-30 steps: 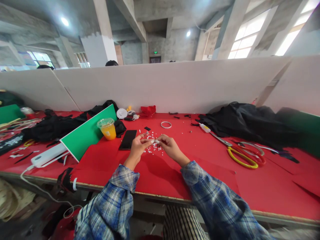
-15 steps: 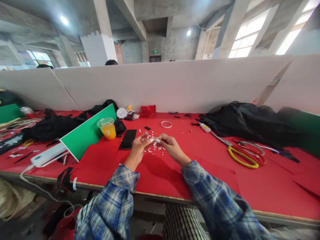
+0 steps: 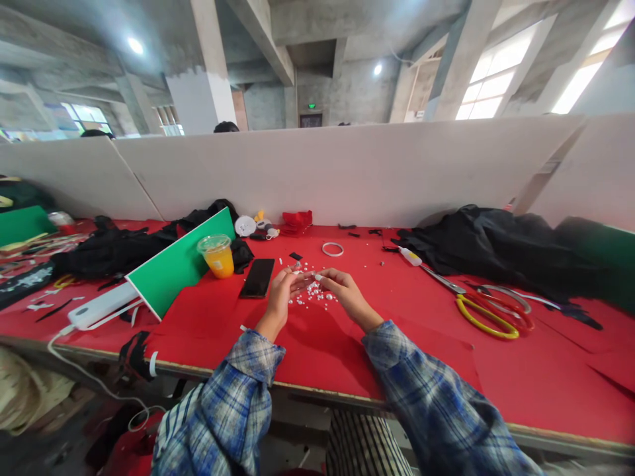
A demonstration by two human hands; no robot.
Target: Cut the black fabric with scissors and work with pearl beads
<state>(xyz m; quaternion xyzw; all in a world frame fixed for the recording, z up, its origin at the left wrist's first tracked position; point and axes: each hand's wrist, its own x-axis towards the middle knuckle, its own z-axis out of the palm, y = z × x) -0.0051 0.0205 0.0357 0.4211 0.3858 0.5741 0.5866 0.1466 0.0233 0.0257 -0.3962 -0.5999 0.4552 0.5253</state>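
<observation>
Small white beads [image 3: 328,297] lie scattered on the red table top [image 3: 317,357], just under and in front of my hands. My left hand [image 3: 282,296] hovers beside them on the left, its fingers stretched out toward the right and the thumb apart from them. Opposite it, my right hand [image 3: 344,291] is closed in a pinch, thumb against fingertips, close to the left fingertips. Whatever sits in that pinch is too small to make out.
Left of my hands are a black phone [image 3: 256,277], a cup of orange drink [image 3: 217,256] and a green board [image 3: 183,264]. A white ring [image 3: 332,249] lies behind the beads. To the right are yellow-and-red-handled scissors [image 3: 486,317], a small glue bottle [image 3: 409,256] and black fabric [image 3: 491,241].
My left hand's thumb and fingers have come apart from their pinch and now stretch out. The right hand stays pinched near them. The whole view has shifted slightly.
</observation>
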